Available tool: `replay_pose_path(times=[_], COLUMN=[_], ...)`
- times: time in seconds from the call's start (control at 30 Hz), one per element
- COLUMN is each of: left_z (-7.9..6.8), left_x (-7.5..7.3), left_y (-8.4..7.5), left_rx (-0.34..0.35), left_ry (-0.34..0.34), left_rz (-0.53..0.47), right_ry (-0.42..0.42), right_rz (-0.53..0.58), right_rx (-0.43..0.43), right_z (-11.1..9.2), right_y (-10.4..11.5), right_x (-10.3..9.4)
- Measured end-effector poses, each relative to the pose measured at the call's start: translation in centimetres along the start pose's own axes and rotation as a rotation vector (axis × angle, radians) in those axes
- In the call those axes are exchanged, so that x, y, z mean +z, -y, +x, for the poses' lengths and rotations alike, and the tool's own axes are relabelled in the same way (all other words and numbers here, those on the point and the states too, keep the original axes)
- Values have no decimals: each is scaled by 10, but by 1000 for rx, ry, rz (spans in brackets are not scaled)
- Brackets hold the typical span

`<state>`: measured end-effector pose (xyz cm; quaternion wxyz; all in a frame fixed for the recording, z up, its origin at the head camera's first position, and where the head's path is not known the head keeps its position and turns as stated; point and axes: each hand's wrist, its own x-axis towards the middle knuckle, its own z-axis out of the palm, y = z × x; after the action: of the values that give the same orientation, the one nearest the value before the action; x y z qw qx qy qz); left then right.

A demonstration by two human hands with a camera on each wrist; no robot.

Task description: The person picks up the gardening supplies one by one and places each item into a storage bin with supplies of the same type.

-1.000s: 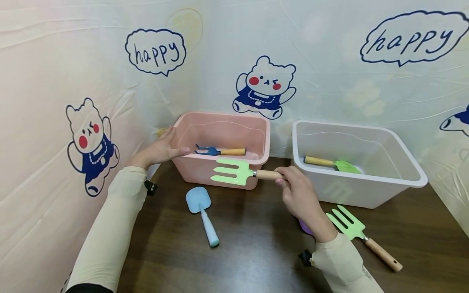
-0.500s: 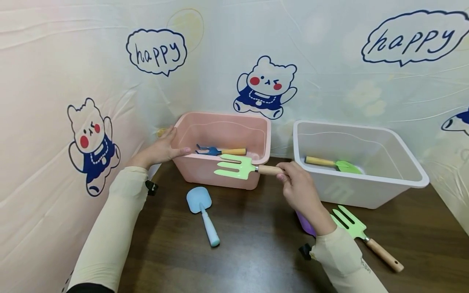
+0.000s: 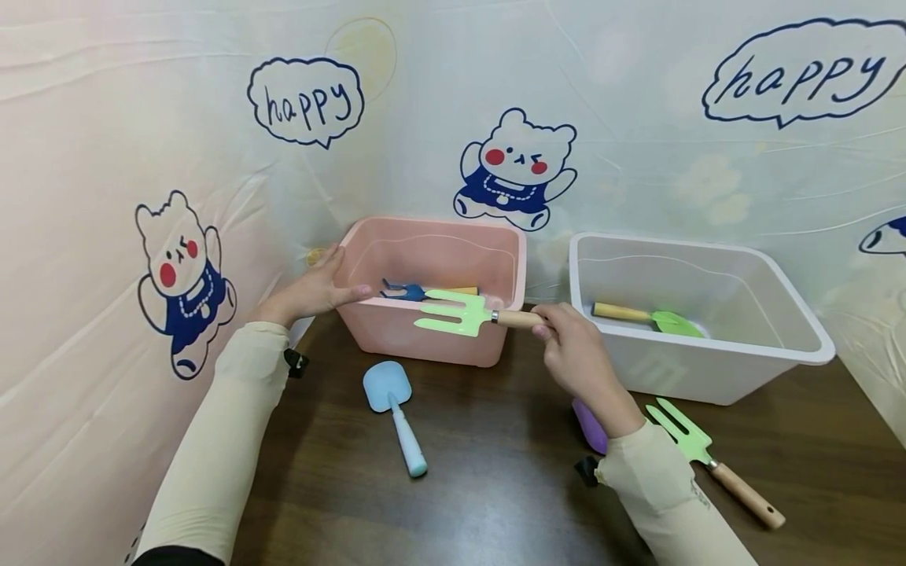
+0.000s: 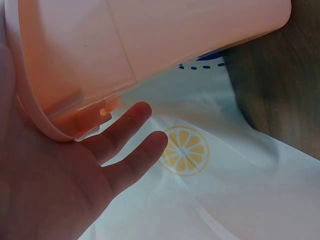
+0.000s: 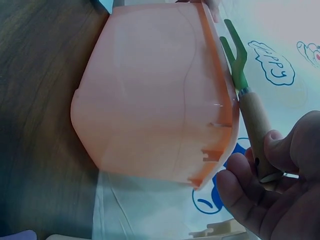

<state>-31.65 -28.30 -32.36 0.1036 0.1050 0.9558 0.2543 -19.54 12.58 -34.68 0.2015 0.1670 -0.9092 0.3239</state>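
My right hand (image 3: 582, 358) pinches the wooden handle end of a green hand fork (image 3: 463, 314), held level with its tines pointing left. In the head view the fork overlaps the front rim of the pink bin (image 3: 432, 334); the right wrist view shows it right at the rim. My left hand (image 3: 311, 291) rests on the bin's front left corner, thumb along the rim, with relaxed fingers outside in the left wrist view. Inside that bin lies a blue hand rake (image 3: 405, 292) with a wooden handle, partly hidden by the fork.
A white bin (image 3: 679, 362) on the right contains a green trowel (image 3: 675, 322). On the brown table (image 3: 481, 487) lie a light blue shovel (image 3: 403, 432), another green hand fork (image 3: 743, 487) and a purple object (image 3: 591, 427), partly covered by the right arm.
My right hand has lifted the hand fork slightly, from in front of the pink bin up to its rim. The left hand stays on the bin's corner.
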Motion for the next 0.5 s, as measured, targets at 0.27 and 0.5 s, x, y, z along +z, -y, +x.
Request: replay_pose_path(times=[0.27,0.5], left_z=[0,0], left_x=[0,2], left_y=[0,0], left_rx=[-9,-10], left_ry=[-4,-1], left_rz=[-10,-15], right_ry=[24,48], right_rz=[-16,-2], right_rx=[-4,2], right_z=[7,11], right_y=[1,2], right_x=[-2,-2])
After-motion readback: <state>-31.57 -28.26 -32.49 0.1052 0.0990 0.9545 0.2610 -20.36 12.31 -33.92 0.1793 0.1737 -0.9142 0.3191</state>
